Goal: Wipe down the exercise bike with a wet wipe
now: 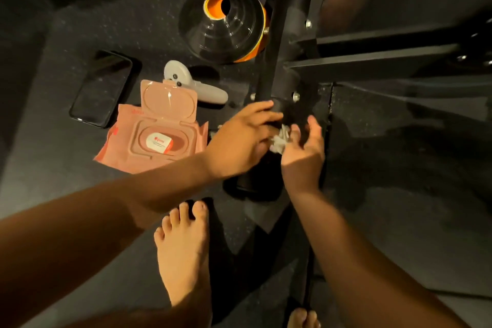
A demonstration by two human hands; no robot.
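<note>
Flanking bike base tube (269, 61): open wipe pack (151, 138), phone (101, 88), cone stack (221, 24).

Floor, left of black tubular steel bike frame (277, 34): open pink plastic wipes pack (157, 141), black slab phone (102, 88) further left, white handheld controller (191, 85) behind pack.

**Much of the bike lies out of sight**

The exercise bike (277, 34) runs off the top and right edges. Both hands are motion-blurred; the left hand (239, 141) and right hand (303, 152) cover most of the crumpled wet wipe (279, 140). Print on the wipes pack (157, 141) is too small to read. A second foot (303, 318) is cut by the bottom edge.
</note>
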